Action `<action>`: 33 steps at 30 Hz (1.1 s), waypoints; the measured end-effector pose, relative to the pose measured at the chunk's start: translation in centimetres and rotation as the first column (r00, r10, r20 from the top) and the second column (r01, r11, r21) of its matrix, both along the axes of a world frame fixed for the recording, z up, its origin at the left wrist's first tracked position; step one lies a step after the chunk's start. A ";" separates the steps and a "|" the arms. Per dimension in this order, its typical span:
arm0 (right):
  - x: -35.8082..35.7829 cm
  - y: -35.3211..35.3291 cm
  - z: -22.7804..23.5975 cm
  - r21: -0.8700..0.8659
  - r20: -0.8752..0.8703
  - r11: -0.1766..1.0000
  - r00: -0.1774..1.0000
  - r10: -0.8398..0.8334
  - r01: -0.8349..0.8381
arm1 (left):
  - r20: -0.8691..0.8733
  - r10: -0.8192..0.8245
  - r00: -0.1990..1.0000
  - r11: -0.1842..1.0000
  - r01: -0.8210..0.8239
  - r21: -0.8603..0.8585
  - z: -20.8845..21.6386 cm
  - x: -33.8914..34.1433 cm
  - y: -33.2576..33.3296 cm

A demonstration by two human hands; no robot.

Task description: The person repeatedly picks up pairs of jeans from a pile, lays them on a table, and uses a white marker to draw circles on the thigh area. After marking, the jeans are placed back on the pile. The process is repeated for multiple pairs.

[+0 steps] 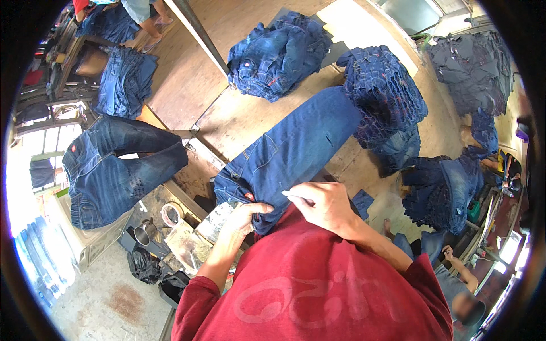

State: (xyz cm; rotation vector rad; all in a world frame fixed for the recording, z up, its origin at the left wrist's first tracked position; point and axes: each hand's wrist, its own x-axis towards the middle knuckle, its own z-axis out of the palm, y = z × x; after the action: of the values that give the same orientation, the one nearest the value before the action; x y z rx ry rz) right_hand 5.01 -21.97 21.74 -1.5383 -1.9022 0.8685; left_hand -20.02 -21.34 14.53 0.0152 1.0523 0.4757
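Pale wooden boards stretch out ahead of you, bearing a broad denim heap straight ahead and a layered denim stack to its right. Farther right sits a dark grey garment pile, and at the lower right edge you have another person nearby. Faded jeans lie spread to your left. Right before you, the dark blue jeans slant away from your body, waist end near you, leg reaching toward the stack (a small dark slit or mark shows on it). Your left hand is clamped on their near edge, thumb on top. Your right hand is just above them, fingers closed together. Left of your forearm stand a metal mug and a tape roll. Smallest are the red tag by your left thumb and the white stick pinched in your right fingers.
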 end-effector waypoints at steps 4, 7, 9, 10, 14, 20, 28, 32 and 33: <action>-0.5 0.2 0.5 -0.004 0.228 0.997 0.970 -0.080 0.083 | -0.087 -0.015 0.996 1.000 0.016 0.015 -0.5 -0.3 -0.4; -0.2 0.4 0.5 0.093 0.168 0.994 0.983 -0.078 0.063 | -0.004 0.048 0.999 0.999 -0.048 0.025 -0.5 -0.1 -0.6; 0.0 0.5 0.5 0.062 0.062 0.998 0.998 0.004 -0.008 | -0.055 0.026 0.998 0.999 -0.024 0.023 -0.4 0.0 -0.5; 0.2 0.7 0.5 0.055 0.133 0.998 0.990 -0.047 0.040 | -0.073 0.015 0.997 1.000 -0.013 0.025 -0.4 0.0 -0.5; 0.5 1.0 0.4 0.074 0.288 0.995 0.954 -0.085 0.066 | -0.052 0.040 0.998 0.999 -0.038 0.036 -0.3 0.1 -0.6; 1.4 2.3 0.6 0.089 0.446 0.993 0.888 -0.115 0.084 | -0.048 0.065 0.997 0.991 -0.058 0.119 0.2 0.3 -0.6; -1.1 3.3 0.0 0.073 0.048 0.992 0.994 0.099 -0.103 | 0.047 0.162 0.986 0.971 -0.168 0.168 -0.7 0.1 -1.7; -1.2 2.8 0.2 0.088 0.248 0.995 0.969 0.018 -0.041 | 0.004 0.151 0.989 0.986 -0.151 0.067 -1.5 -0.1 -2.5; -1.3 2.6 0.4 0.129 0.247 0.991 0.969 0.003 -0.036 | 0.013 0.155 0.988 0.985 -0.155 0.069 -1.4 -0.1 -2.6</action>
State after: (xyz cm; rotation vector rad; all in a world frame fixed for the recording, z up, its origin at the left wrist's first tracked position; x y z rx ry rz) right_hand 3.70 -19.33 22.12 -1.6098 -2.1058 0.5661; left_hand -20.14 -23.92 13.13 -0.0069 1.0335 0.6532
